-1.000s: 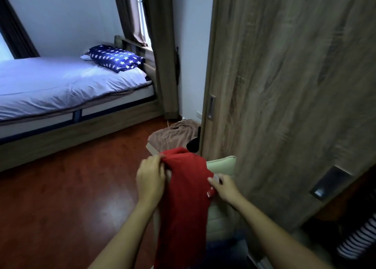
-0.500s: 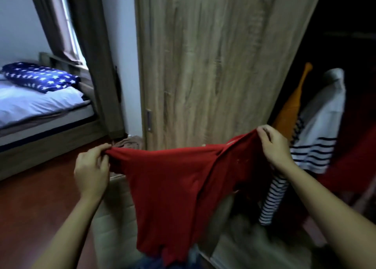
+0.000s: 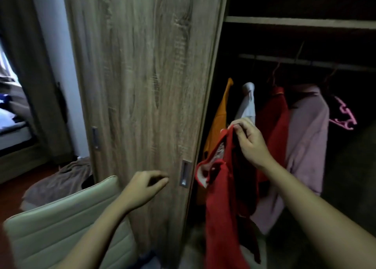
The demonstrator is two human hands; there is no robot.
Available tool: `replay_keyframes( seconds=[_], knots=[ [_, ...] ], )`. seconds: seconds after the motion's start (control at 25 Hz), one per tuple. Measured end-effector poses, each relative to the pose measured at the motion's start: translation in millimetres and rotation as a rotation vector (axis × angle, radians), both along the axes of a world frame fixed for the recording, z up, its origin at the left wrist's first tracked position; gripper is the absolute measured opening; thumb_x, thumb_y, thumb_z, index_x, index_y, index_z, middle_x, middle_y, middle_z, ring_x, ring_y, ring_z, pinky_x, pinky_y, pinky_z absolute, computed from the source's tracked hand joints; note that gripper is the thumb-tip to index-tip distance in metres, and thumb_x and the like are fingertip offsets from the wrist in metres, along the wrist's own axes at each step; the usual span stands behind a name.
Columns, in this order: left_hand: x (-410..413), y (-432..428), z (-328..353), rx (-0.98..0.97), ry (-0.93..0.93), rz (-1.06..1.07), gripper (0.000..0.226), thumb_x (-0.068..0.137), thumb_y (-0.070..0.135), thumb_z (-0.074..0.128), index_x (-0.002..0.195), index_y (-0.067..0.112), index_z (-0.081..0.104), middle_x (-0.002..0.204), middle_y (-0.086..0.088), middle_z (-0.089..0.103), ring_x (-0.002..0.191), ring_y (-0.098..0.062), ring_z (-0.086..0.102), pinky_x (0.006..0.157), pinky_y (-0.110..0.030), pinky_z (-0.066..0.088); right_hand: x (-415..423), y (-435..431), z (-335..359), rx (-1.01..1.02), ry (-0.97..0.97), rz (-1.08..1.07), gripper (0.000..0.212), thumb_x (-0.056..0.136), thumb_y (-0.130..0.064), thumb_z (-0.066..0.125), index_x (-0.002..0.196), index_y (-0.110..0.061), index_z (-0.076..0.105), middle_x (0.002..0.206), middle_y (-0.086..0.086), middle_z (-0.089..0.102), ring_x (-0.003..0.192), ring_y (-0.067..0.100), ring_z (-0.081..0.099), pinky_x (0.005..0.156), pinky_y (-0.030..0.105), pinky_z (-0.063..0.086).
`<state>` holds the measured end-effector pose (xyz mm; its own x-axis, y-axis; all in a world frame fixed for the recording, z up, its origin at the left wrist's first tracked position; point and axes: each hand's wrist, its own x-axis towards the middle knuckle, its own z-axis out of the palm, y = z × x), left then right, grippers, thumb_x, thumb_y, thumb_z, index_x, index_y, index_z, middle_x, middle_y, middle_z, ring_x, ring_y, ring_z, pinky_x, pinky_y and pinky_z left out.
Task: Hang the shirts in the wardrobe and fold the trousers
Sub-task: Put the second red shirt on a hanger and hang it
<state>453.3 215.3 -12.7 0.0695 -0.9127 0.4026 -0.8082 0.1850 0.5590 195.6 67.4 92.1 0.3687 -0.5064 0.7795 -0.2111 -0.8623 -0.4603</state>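
Hanging from the right hand [image 3: 251,144], one red shirt [image 3: 220,207] droops crumpled at the open side of the wardrobe [image 3: 301,22], just in front of the clothes on the rail [image 3: 305,62] — its white-edged collar flopped open to the left. That hand's grip pinches the fabric's top edge, thumb against fingers. The left hand [image 3: 142,187] holds nothing, its grip loosely curled before the sliding door [image 3: 142,85], near the recessed handle [image 3: 184,174]. Four garments hang behind: orange top [image 3: 218,122], white top [image 3: 248,105], red top [image 3: 274,114], pale pink top [image 3: 307,130]. Pink hangers [image 3: 343,116] show far right, too tangled to count. One cream chair [image 3: 61,228] stands lower left.
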Motion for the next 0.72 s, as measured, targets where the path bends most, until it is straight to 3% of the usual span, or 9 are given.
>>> replay_keyframes(
  seconds=[0.12,0.24,0.32,0.4,0.52,0.72],
  knots=[
    [-63.8,-36.4,22.5,-0.147,0.169,-0.068,0.031,0.088,0.028,0.063,0.116,0.015,0.066,0.110,0.003,0.070,0.098,0.003,0.059,0.082,-0.004,0.042,-19.7,3.1,1.4,0.017,0.025,-0.010,0.019,0.093,-0.029,0.039,0.082,-0.036,0.052,0.086,-0.027,0.055,0.084,-0.007,0.051,0.083,0.012,0.037],
    [-118.5,-58.5,32.2,-0.158,0.203,-0.205,0.043,0.084,0.036,0.067,0.122,0.017,0.060,0.114,0.008,0.063,0.103,-0.002,0.058,0.090,-0.017,0.044,-38.6,5.1,0.1,-0.027,0.045,-0.047,0.019,0.093,-0.028,0.041,0.082,-0.038,0.052,0.084,-0.023,0.054,0.083,-0.010,0.051,0.080,0.009,0.037],
    [-145.8,-67.5,21.9,-0.136,0.144,-0.227,0.036,0.082,0.039,0.065,0.109,0.016,0.061,0.103,0.004,0.066,0.097,-0.012,0.061,0.084,-0.028,0.047,-53.6,4.3,0.8,-0.048,0.045,-0.103,0.017,0.093,-0.029,0.041,0.085,-0.030,0.057,0.084,-0.011,0.054,0.082,-0.009,0.050,0.079,0.009,0.037],
    [-155.5,-73.5,6.7,-0.151,0.126,-0.107,0.024,0.080,0.033,0.061,0.095,0.014,0.060,0.091,-0.005,0.066,0.088,-0.025,0.062,0.075,-0.035,0.047,-74.4,2.4,5.1,-0.054,0.044,-0.190,0.026,0.092,-0.032,0.040,0.090,-0.018,0.062,0.086,0.004,0.056,0.082,-0.002,0.050,0.081,0.009,0.037],
    [-147.5,-78.3,9.5,-0.177,0.188,0.169,0.011,0.081,0.017,0.066,0.091,0.012,0.065,0.089,-0.007,0.070,0.087,-0.026,0.064,0.073,-0.031,0.042,-113.2,2.2,8.1,-0.023,0.095,-0.264,0.023,0.089,-0.035,0.044,0.092,-0.022,0.062,0.089,0.003,0.054,0.083,-0.003,0.050,0.081,0.015,0.037],
    [-174.1,-69.2,76.6,-0.311,0.338,0.072,0.013,0.076,0.008,0.065,0.084,0.015,0.072,0.081,0.001,0.072,0.076,-0.012,0.064,0.074,-0.024,0.047,-99.1,22.8,-22.7,0.088,0.620,-0.094,0.038,0.077,-0.041,0.069,0.109,-0.021,0.065,0.126,-0.001,0.049,0.115,0.006,0.048,0.099,0.013,0.036]
  ],
)
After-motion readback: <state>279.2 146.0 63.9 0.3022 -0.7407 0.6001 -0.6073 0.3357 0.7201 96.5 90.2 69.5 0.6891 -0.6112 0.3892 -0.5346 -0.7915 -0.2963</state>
